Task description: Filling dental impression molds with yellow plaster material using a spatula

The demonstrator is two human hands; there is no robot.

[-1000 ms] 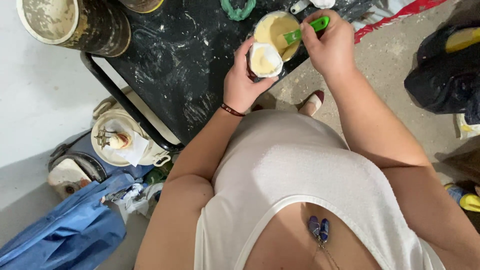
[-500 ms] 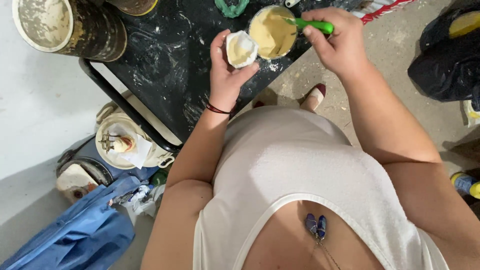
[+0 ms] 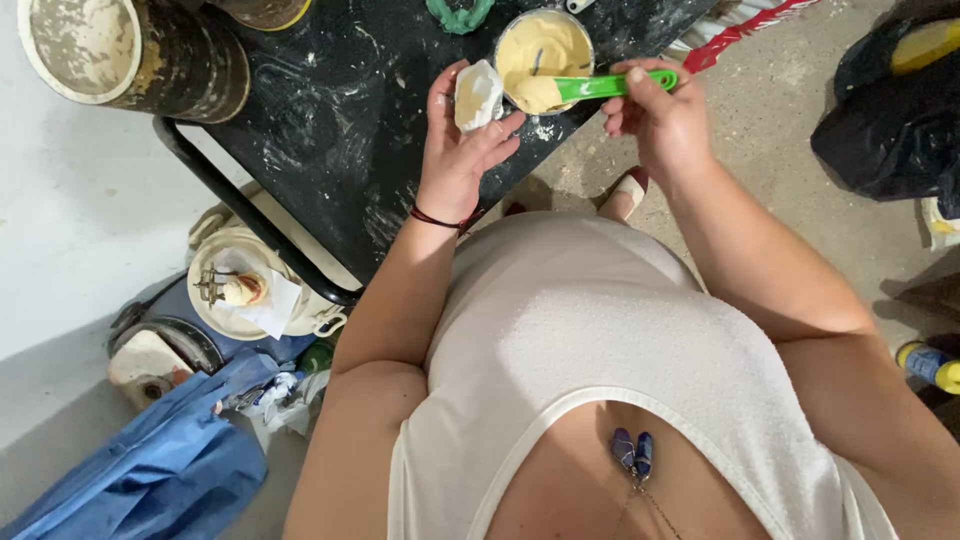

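Hands work over the near right corner of a black, paint-smeared worktop [image 3: 330,110]. Left hand [image 3: 462,140] has fingers curled round a small white mould [image 3: 478,95], cupping it from below with the thumb on its left side; mould sits just left of the pot, over the worktop's near edge. Right hand [image 3: 662,115] pinches the handle of a green spatula [image 3: 600,86], fingers clenched on the handle end; the spatula blade lies across the rim of a round metal pot [image 3: 545,55] full of pale yellow paste. Pot stands at the worktop's right edge, close to the far side of the view. Green scrap [image 3: 460,14] lies just beyond, at the top edge of frame. Two paste-crusted dark buckets [image 3: 140,55] stand at the worktop's left end, well apart from the hands. Black tube frame [image 3: 240,215] runs along the worktop's near-left edge. Below it on the floor: a cream lidded bucket [image 3: 245,290] with paper and small bits on top, a blue cloth [image 3: 150,470], a black bag [image 3: 890,120] to the right, a yellow-capped bottle [image 3: 928,365] at the right edge. The person's white top hides the floor directly below; nothing lies between the mould and the pot.
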